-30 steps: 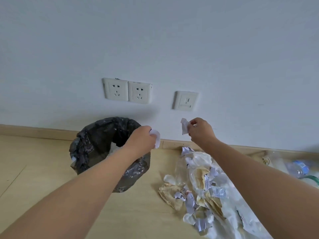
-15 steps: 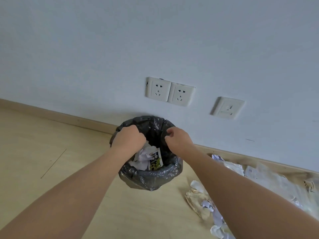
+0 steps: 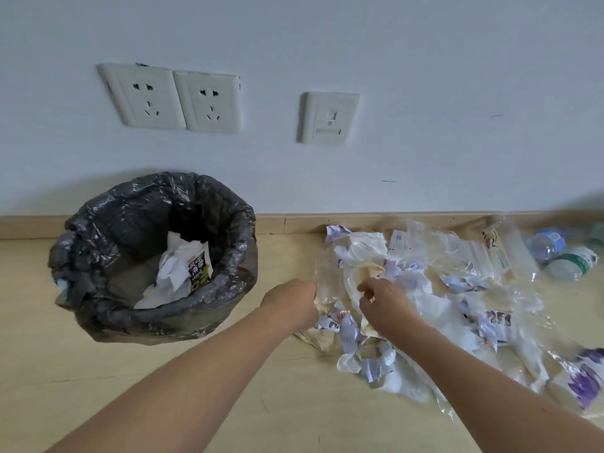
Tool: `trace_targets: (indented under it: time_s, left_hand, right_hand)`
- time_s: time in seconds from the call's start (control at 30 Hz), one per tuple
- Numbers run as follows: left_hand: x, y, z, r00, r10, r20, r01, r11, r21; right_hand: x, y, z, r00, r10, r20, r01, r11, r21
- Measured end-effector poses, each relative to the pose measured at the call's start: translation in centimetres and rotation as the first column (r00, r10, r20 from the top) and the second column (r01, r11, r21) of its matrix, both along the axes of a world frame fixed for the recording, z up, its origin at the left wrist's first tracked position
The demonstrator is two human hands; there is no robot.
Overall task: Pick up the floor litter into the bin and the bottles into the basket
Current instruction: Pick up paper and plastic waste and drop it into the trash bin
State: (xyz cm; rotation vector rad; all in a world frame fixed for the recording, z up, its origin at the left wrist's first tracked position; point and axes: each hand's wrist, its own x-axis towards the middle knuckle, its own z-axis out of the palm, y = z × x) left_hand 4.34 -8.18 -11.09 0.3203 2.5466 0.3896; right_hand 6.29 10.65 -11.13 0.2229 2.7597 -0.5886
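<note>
Both hands are reaching into the litter pile (image 3: 425,289) lying right of the bin (image 3: 153,256): the left hand (image 3: 291,304) is gripping its clear plastic edge, the right hand (image 3: 382,305) is pinching crumpled paper.

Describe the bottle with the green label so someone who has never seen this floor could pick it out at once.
Follow the wooden skirting board to the far right, past the litter pile. Two clear plastic bottles lie there on their sides. The bottle with the green label is the nearer one; the bottle behind it has a blue label.
</note>
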Motion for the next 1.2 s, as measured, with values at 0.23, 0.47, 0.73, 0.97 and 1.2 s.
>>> trace_targets:
  time_s: [0.23,0.47,0.73,0.97,1.2]
  left_hand:
    - [1.2,-1.4,-7.0,0.982,-0.177,-0.069,0.162,0.969,-0.188]
    - [1.9,-2.5,-8.7,0.986,-0.141,-0.092,0.128,0.983,-0.134]
    - [2.3,-1.4,-9.0,0.983,-0.153,-0.103,0.129,0.970,-0.206]
    - [1.6,-3.6,-5.8,1.000,0.022,0.013,-0.021,0.999,-0.044]
    - [1.0,-4.2,3.1,0.982,0.172,-0.080,-0.157,0.973,0.172]
  right_hand:
    - [3.1,-2.2,-5.2,0.950,0.305,0.057,-0.311,0.935,0.172]
    - [1.9,-3.5,-7.6,0.968,0.250,0.018,-0.246,0.937,0.248]
    - [0.6,-1.9,-4.9,0.998,0.056,-0.042,-0.053,0.996,0.076]
    - [0.9,-0.8,-1.4,0.994,-0.103,-0.022,0.101,0.992,-0.071]
    - [0.8,-1.5,3.7,0.990,-0.127,-0.058,0.115,0.977,-0.182]
